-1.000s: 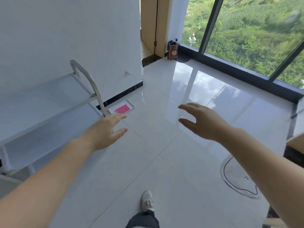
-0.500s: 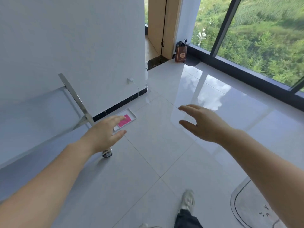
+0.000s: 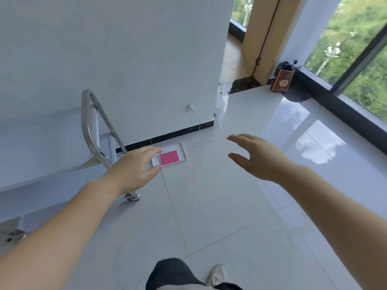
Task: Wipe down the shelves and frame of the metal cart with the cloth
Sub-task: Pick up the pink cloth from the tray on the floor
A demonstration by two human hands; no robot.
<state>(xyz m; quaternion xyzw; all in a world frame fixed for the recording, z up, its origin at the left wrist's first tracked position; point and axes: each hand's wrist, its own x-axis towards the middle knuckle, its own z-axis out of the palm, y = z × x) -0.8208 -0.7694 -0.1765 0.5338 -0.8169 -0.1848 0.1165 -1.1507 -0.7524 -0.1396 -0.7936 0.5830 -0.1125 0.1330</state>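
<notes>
Now the view has swung since a second ago, so I see the cloth [image 3: 169, 157] closer, lying in its tray [image 3: 183, 152] on the floor right of the cart [image 3: 92, 130]. Left hand [image 3: 130, 171] and right hand [image 3: 258, 156] hover released, holding nothing; wiping is not begun.

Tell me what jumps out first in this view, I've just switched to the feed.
The pink cloth stands out most, lying flat in a white tray on the pale floor by the wall's black skirting. Both bare hands reach forward, empty and open: the left hand near the tray's left end, the right hand out over the tiles. The metal cart stands at the left against the wall, its curved handle nearest the cloth.
</notes>
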